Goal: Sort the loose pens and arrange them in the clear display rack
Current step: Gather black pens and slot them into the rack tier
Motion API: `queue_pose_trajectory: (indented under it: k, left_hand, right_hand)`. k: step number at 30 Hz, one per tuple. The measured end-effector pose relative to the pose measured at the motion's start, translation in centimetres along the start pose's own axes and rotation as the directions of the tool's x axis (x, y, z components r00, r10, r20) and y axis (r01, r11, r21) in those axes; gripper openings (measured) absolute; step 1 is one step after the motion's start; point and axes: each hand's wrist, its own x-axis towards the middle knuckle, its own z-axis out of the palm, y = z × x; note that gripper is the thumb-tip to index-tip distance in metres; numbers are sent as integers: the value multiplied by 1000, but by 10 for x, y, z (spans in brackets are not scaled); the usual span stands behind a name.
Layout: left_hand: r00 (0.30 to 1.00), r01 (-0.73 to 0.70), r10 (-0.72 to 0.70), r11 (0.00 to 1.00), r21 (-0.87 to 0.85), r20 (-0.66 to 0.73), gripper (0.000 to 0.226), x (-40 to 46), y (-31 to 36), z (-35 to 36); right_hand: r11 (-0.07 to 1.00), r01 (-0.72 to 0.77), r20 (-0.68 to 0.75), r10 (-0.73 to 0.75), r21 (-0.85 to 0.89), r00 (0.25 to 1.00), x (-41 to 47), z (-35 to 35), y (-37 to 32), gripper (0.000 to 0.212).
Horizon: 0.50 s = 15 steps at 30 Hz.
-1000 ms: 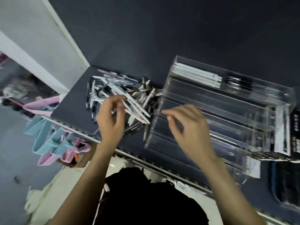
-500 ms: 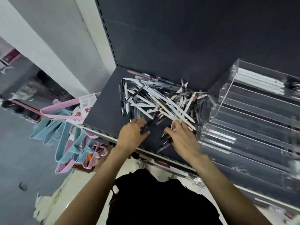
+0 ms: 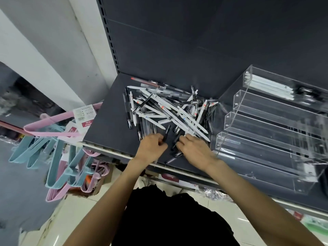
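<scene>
A loose pile of pens (image 3: 168, 110) lay on the matte dark shelf (image 3: 106, 128), slim white and black barrels crossing one another at every angle, some clear-bodied with red or black caps. The clear display rack (image 3: 266, 132) stood just beside the pile at 3 o'clock: glossy acrylic in stepped, trough-shaped tiers, its top tier holding a neat row of white pens (image 3: 269, 85) with dark ones further along, blurred.

At the pile's 6 o'clock edge both hands worked close together. The left hand (image 3: 150, 148) had its fingers curled around a short black pen (image 3: 166, 133), which pointed toward 12 o'clock. The right hand (image 3: 195, 150) had its fingers bent down among several black pens (image 3: 174, 146); whether it actually gripped one could not be told.

At 9 o'clock of the shelf hung smooth plastic hangers (image 3: 53, 157) in pale blue and pink, curved and looped, with a white paper tag (image 3: 85, 112) on the pink bar. Below, glossy pale floor tiles (image 3: 221, 206) reflected light.
</scene>
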Motion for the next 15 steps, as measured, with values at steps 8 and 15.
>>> queue_pose_trajectory:
  k: [8,15]
  left_hand:
    - [990,25,-112,741,-671,-88,17,-11,-4,-4]
    - [975,-158,-29,615,-773,-222,23,-24,30,-23]
  right_hand:
    - [987,116,-112,-104,110,988,6,-7,15,22]
    - [278,-192,9,548,941,836,14,-91,47,19]
